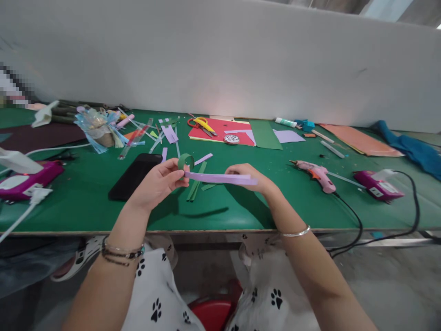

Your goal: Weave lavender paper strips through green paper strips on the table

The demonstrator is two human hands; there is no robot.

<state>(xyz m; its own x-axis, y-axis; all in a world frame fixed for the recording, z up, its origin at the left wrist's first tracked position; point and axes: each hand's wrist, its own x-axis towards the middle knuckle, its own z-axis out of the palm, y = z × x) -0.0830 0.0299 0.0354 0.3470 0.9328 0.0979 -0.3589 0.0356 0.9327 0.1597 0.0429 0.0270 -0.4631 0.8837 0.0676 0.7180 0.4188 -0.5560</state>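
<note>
My left hand (165, 179) is closed in a pinch on a lilac paper strip (217, 178), which stretches to the right. A curled green paper strip (186, 160) stands as a loop at the same fingertips. My right hand (248, 176) is bent just behind the strip's far end, which passes in front of it and looks blurred. The strip partly hides those fingers, so I cannot tell whether they grip it. Below and between the hands, green paper strips (197, 183) lie on the green table (206, 221). A short lilac strip (204, 159) lies beyond them.
Left are a black phone (134, 177) and a purple power strip (44, 179). Yellow-handled scissors (203, 125) rest on red paper (220, 128) at the back. Right are a pink glue gun (315, 174) and another purple power strip (377, 185), with cords over the table edge.
</note>
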